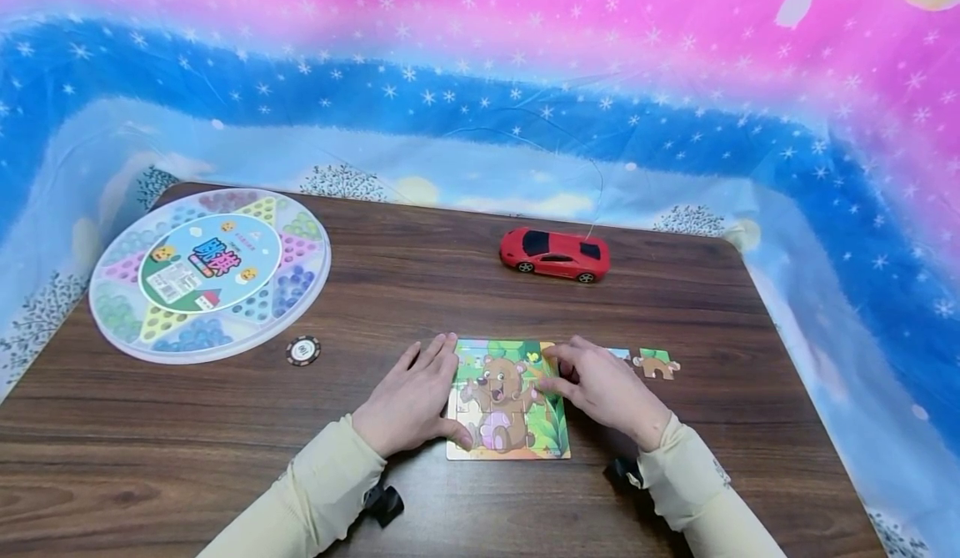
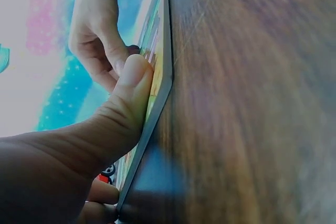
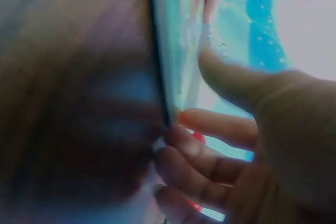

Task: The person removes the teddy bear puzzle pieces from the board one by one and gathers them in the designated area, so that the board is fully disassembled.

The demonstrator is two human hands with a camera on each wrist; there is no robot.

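A jigsaw puzzle (image 1: 498, 408) with a brown bear picture lies flat in front of me on the table. My left hand (image 1: 412, 395) rests along its left side, the thumb on the lower left corner and the fingers reaching the upper left edge. Close up in the left wrist view, that thumb (image 2: 134, 72) presses on the picture near the edge. At the upper right corner, my right hand (image 1: 611, 387) touches the puzzle with index finger and thumb spread apart. Its other fingers (image 3: 191, 169) bend down beside the edge. Whether a piece sits under the right fingertips is hidden.
Right of my right hand lies a loose puzzle piece (image 1: 657, 364), with another piece (image 1: 619, 354) partly covered. A red toy car (image 1: 555, 254) stands farther back. At left are a round Chinese checkers set (image 1: 210, 274) and a poker chip (image 1: 303, 350).
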